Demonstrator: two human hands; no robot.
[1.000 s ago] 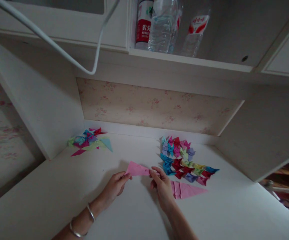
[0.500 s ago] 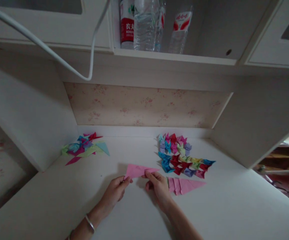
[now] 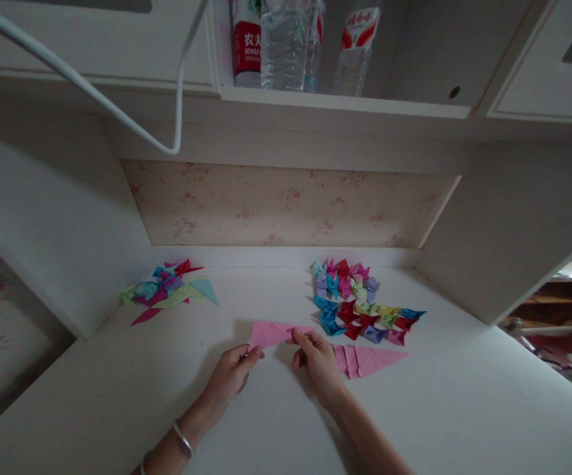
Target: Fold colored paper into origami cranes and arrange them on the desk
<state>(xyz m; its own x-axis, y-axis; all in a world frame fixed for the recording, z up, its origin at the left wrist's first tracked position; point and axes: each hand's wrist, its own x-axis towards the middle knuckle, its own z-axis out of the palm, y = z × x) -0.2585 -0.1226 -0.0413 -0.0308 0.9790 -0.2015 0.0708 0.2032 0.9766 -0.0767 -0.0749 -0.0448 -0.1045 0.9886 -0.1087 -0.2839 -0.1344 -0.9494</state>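
A pink folded paper triangle (image 3: 270,332) is held just above the white desk (image 3: 117,389). My left hand (image 3: 231,373) pinches its lower left corner. My right hand (image 3: 318,359) pinches its right end with fingers closed on the paper. A second pink folded paper piece (image 3: 367,359) lies flat on the desk just right of my right hand. Behind it sits a group of several small folded paper shapes (image 3: 359,303) in red, blue, green and purple.
A loose pile of coloured paper pieces (image 3: 167,290) lies at the back left by the side wall. Above, a shelf holds water bottles (image 3: 286,43). A white cable (image 3: 117,112) hangs across the upper left. A side panel (image 3: 503,231) closes the desk's right.
My hands and the pink paper have hardly moved; my right fingers have slid slightly inward along the paper. The view has tilted a little, shifting the scene leftward.
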